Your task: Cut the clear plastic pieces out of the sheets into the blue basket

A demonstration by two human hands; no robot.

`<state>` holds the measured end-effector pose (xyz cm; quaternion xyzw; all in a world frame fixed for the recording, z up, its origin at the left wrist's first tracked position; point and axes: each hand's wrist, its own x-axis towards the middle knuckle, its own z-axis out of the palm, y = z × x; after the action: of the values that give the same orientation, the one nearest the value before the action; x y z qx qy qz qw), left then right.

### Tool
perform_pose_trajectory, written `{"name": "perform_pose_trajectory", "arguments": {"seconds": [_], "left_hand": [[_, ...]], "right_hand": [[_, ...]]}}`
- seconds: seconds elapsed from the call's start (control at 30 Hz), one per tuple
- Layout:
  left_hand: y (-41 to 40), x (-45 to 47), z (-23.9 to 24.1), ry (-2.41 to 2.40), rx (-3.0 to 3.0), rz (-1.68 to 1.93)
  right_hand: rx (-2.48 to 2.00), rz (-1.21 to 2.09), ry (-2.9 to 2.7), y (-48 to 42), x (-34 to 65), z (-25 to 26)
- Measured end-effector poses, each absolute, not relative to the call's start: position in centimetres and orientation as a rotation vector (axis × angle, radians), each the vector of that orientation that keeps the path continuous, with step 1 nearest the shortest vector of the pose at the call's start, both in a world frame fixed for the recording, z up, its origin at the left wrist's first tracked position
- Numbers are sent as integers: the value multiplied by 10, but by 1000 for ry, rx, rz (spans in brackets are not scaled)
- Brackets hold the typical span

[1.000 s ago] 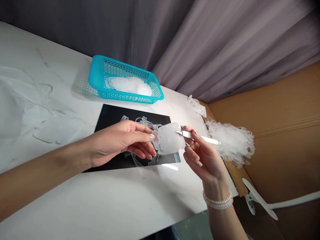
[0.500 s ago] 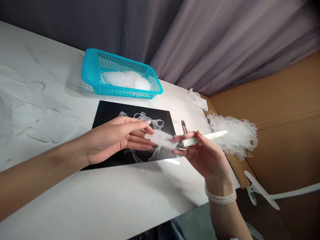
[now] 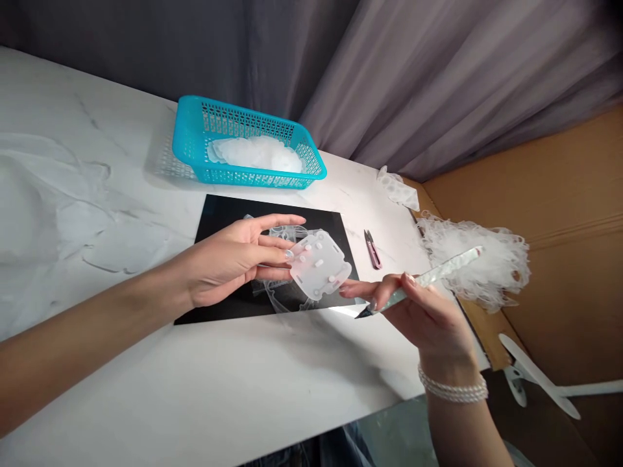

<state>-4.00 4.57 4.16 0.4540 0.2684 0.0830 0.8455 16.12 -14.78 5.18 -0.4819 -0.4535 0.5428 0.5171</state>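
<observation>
My left hand (image 3: 238, 256) pinches a translucent white plastic piece (image 3: 320, 264) with small pegs, holding it face up above a black mat (image 3: 224, 217). The upper fingers of that hand are stretched out. My right hand (image 3: 413, 308) grips a slim metal knife (image 3: 422, 281), blade tip pointing down-left just right of the plastic piece. One right fingertip reaches toward the piece's lower edge. Thin clear plastic offcuts (image 3: 285, 295) lie on the mat beneath both hands.
A blue mesh basket (image 3: 195, 139) with white plastic pieces stands behind the mat. Small pink snips (image 3: 373, 249) lie right of the mat. A fluffy heap of white trimmings (image 3: 491, 263) sits on a cardboard box (image 3: 559, 214). The white marble table (image 3: 73, 194) extends left. Grey curtain behind.
The plastic piece has turned from edge-on to face up with its pegs showing. My right hand dropped lower and tilted the knife tip down, and the snips on the table came into view.
</observation>
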Motion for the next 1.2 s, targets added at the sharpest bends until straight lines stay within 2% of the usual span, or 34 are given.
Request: {"name": "perform_pose_trajectory", "arguments": {"seconds": [1.2], "left_hand": [[53, -45, 48, 547, 1014, 179]], "right_hand": [[-1243, 1360, -1047, -148, 160, 38]]}}
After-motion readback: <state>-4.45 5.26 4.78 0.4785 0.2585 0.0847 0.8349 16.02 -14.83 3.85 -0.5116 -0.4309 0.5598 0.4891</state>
